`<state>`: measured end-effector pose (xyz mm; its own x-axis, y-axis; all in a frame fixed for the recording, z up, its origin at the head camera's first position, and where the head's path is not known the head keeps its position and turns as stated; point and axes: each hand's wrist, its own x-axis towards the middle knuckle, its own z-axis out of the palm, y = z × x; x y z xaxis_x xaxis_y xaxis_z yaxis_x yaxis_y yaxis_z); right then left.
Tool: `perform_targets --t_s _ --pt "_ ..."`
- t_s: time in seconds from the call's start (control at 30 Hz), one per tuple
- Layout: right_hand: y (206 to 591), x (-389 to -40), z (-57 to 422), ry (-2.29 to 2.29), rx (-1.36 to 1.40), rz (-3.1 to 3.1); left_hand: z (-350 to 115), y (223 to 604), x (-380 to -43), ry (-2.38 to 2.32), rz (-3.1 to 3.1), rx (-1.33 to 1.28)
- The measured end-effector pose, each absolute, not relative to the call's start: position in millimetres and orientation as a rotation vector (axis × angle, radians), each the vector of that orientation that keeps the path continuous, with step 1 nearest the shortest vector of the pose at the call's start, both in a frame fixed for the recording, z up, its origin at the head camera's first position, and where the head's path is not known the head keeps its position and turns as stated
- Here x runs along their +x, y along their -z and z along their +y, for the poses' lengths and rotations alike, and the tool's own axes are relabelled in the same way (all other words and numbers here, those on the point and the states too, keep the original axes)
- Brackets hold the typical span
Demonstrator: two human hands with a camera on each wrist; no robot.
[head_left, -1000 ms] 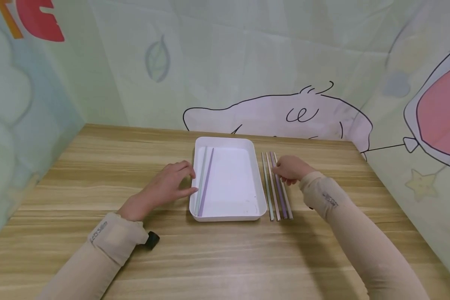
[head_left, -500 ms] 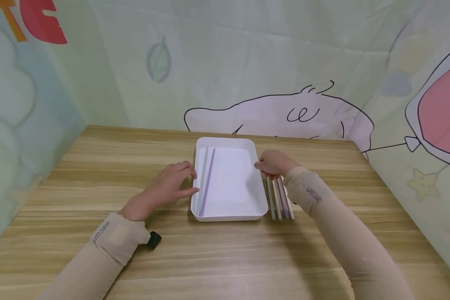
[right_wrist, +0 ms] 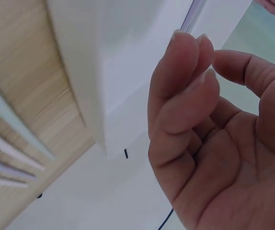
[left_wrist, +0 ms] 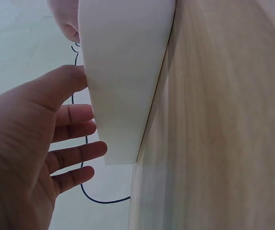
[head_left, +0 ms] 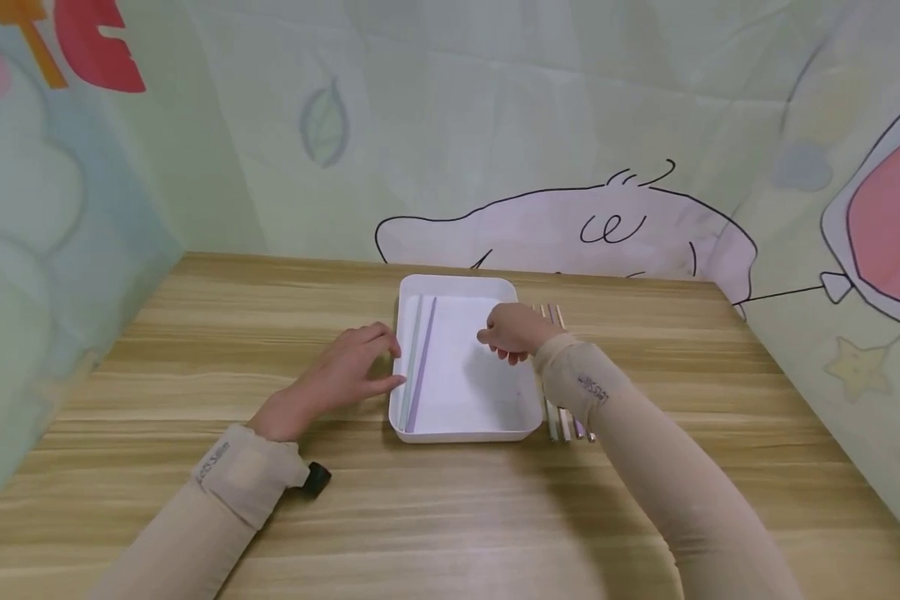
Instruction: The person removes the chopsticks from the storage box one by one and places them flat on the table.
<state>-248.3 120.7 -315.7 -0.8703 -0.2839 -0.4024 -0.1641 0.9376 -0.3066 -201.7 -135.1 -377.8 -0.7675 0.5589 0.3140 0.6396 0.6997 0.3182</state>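
Note:
My left hand point(head_left: 345, 367) is at the left side of a white tray point(head_left: 465, 436). In the left wrist view its thumb and loosely bent fingers touch the tray's rim. Inside the tray, along its left side, lie a pale green stick point(head_left: 411, 367) and a purple stick point(head_left: 422, 367), thin like chopsticks. My right hand point(head_left: 513, 329) hovers over the tray's right half, fingers loosely bent. The right wrist view shows nothing between its thumb and fingertips. Several similar sticks lie side by side right of the tray, a pale green one point(right_wrist: 15, 120) nearest it; my right arm partly covers them.
The tray stands on a wood-grain table point(head_left: 435, 517). Behind and beside the table hangs a printed cloth point(head_left: 480, 125) with cartoon drawings. A black strap piece point(head_left: 317, 481) sticks out at my left wrist.
My right hand has moved left, from above the sticks beside the tray to over the tray. My left hand stays at the tray's left rim. The sticks have not visibly moved.

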Motion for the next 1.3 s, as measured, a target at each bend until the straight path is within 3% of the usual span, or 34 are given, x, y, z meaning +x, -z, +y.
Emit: perform_targets --t_s 0.63,1.3 --pt "335.3 -246.1 75.4 0.281 -0.405 2.612 -132.8 382.4 -199.3 0.614 -2.679 -0.967" --pt "358.5 -259.5 40.3 0.239 -0.306 2.637 -135.9 378.7 -201.4 0.616 -2.667 -0.983"
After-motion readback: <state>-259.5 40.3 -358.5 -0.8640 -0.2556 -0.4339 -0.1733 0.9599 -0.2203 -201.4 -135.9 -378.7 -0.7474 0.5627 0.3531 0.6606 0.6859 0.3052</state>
